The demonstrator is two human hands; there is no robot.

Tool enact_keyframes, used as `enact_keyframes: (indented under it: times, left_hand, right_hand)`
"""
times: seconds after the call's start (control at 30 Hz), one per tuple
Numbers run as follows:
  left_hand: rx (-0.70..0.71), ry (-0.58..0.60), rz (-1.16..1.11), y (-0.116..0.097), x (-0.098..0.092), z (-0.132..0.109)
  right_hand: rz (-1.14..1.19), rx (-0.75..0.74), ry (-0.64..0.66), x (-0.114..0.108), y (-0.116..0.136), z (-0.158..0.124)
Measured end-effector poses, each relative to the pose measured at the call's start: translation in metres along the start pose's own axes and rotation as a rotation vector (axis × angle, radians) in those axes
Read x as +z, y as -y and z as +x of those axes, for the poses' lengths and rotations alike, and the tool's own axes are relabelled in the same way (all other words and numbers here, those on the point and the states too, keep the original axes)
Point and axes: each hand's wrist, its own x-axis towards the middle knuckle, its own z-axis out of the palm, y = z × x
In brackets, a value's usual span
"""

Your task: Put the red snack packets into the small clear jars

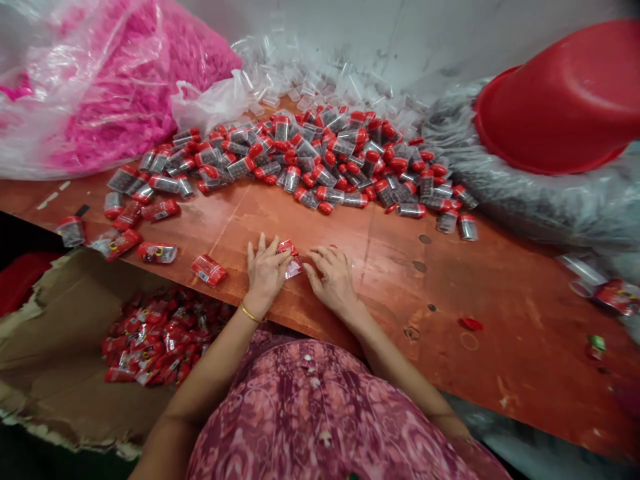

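Note:
My left hand [266, 269] and my right hand [332, 275] rest on the reddish wooden table [380, 267], close together near its front edge. Between their fingertips lies a small red wrapped packet [291, 257]; both hands touch it and press it against the table. A large heap of small clear vials with red caps [320, 160] lies further back on the table. Several finished red packets [208, 269] lie to the left of my left hand.
A cardboard box [60, 347] below the table's left edge holds many red packets [160, 337]. A plastic bag of pink pieces [115, 80] sits back left, empty clear vials [320, 73] at the back, a red basin [565, 100] on a grey bag at right.

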Motion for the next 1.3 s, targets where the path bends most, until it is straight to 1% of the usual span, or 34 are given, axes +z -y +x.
enact_keyframes:
  times: [0.1, 0.2, 0.27, 0.4, 0.43, 0.5, 0.57, 0.6, 0.63, 0.67, 0.73, 0.77, 0.8, 0.83, 0.9, 0.97, 1.03, 1.13, 1.2, 1.23, 1.3]
  left_hand:
    - [-0.037, -0.038, -0.025, -0.001, 0.002, 0.004]
    - [-0.105, -0.105, -0.11, -0.004, -0.002, 0.007]
    - [-0.132, -0.149, -0.191, -0.008, -0.008, 0.008]
    - [-0.126, -0.203, -0.323, -0.022, -0.018, 0.003]
    - [-0.12, -0.213, -0.341, -0.025, -0.019, 0.002]
    - [-0.132, -0.241, -0.393, -0.029, -0.02, 0.0]
    - [-0.203, -0.266, -0.516, -0.03, -0.019, -0.001]
    - [-0.259, -0.261, -0.616, -0.03, -0.019, -0.001]
    - [-0.316, -0.23, -0.737, -0.03, -0.018, -0.002]
    - [-0.367, -0.172, -0.865, -0.03, -0.017, -0.002]
    - [-0.446, -0.02, -1.083, -0.034, -0.015, -0.004]
    - [-0.475, 0.034, -1.161, -0.036, -0.014, -0.005]
    - [-0.5, 0.059, -1.218, -0.039, -0.013, -0.006]
    - [-0.531, 0.05, -1.263, -0.043, -0.012, -0.007]
    - [-0.607, -0.004, -1.346, -0.05, -0.012, -0.006]
    - [-0.687, -0.03, -1.414, -0.055, -0.014, -0.005]
    - [-0.729, -0.043, -1.456, -0.058, -0.017, -0.002]
    - [-0.729, -0.07, -1.488, -0.057, -0.022, 0.002]
    - [-0.764, -0.055, -1.51, -0.054, -0.026, 0.005]
    - [-0.794, -0.043, -1.523, -0.051, -0.028, 0.006]
    - [-0.844, -0.04, -1.555, -0.047, -0.03, 0.008]
  right_hand:
    - [0.024, 0.03, 0.003, -0.001, -0.003, 0.0]
    - [0.135, 0.08, -0.03, 0.0, -0.002, 0.002]
    - [0.304, 0.161, -0.035, 0.004, 0.001, 0.005]
    - [0.8, 0.363, 0.034, 0.015, 0.008, 0.015]
    - [0.886, 0.389, 0.037, 0.016, 0.01, 0.017]
    - [0.962, 0.412, 0.015, 0.017, 0.012, 0.021]
    - [0.948, 0.419, -0.017, 0.014, 0.013, 0.021]
    - [0.924, 0.422, -0.036, 0.013, 0.013, 0.021]
    - [0.893, 0.423, -0.056, 0.012, 0.012, 0.02]
    - [0.858, 0.418, -0.077, 0.011, 0.012, 0.02]
    - [0.785, 0.399, -0.131, 0.01, 0.011, 0.018]
    - [0.755, 0.388, -0.158, 0.011, 0.011, 0.017]
    - [0.733, 0.377, -0.183, 0.011, 0.011, 0.017]
    - [0.721, 0.367, -0.202, 0.012, 0.012, 0.016]
    - [0.723, 0.355, -0.231, 0.015, 0.014, 0.016]
    - [0.749, 0.352, -0.239, 0.017, 0.017, 0.016]
    - [0.781, 0.361, -0.207, 0.019, 0.02, 0.015]
    - [0.754, 0.353, -0.094, 0.014, 0.015, 0.011]
    - [0.618, 0.31, -0.061, 0.003, 0.003, 0.005]
    - [0.51, 0.278, -0.062, -0.004, -0.006, 0.002]
    - [0.223, 0.22, -0.072, -0.018, -0.026, -0.007]
